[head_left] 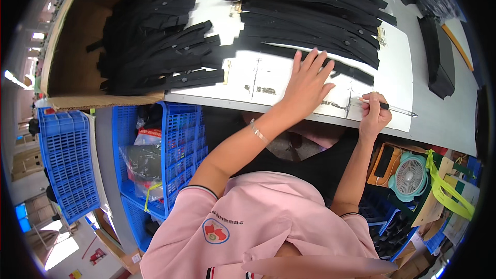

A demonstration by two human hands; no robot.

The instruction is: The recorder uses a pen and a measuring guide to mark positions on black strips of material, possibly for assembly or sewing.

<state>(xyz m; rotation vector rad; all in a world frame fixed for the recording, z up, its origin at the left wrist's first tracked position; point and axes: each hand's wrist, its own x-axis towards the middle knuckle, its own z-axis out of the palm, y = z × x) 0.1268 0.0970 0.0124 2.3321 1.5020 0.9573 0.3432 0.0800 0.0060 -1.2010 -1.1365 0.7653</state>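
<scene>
My left hand (308,83) lies with fingers spread over a single black fabric strip (356,74), its fingertips resting on the strip. Beneath is a white board (237,80) with dark line marks and worn tape patches. In my right hand (375,116), near the board's front edge, a pen (402,110) is pinched; its clear barrel points right and its tip end is toward the board's marked line. Just beyond the left hand, many black strips (310,18) lie side by side in a layered row, with small round dots on some.
An open cardboard box (77,51) stands at the left, with a heap of black strips (155,41) spilling from it. Blue plastic crates (181,150) sit below the table. A black folded piece (436,57) lies at the right; a small teal fan (409,175) is below there.
</scene>
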